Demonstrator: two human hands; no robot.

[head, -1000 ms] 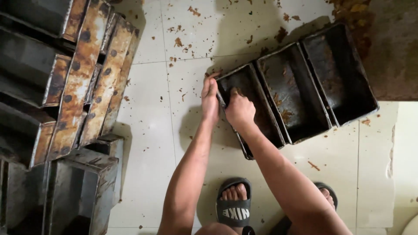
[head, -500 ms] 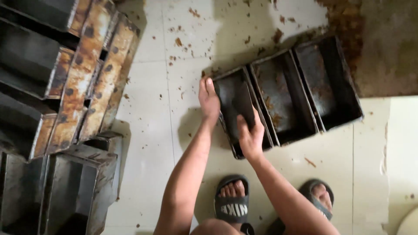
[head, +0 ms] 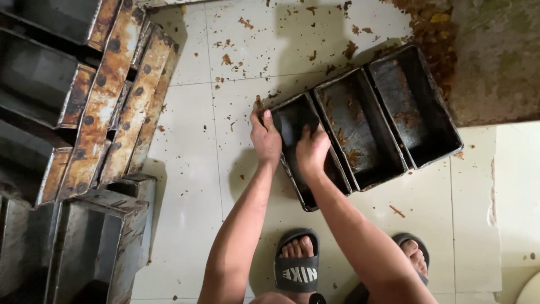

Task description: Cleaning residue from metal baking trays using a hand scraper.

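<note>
Pale floor tiles (head: 185, 141) strewn with brown crumbs; rusty stacked tins (head: 84, 112) at nine o'clock; stained concrete (head: 495, 62) at two.

The triple loaf pan (head: 365, 124) at centre frame is dark metal, matt and blackened, its insides crusted with brown residue. The stacked pans (head: 84, 112) at the left are metal too — their flat rims rust-orange, pitted and rough. The floor tiles (head: 185, 186) are pale and smooth, faintly glossy, littered with crumbs. The slide sandals (head: 296, 270) at the bottom look like matt black rubber.
</note>
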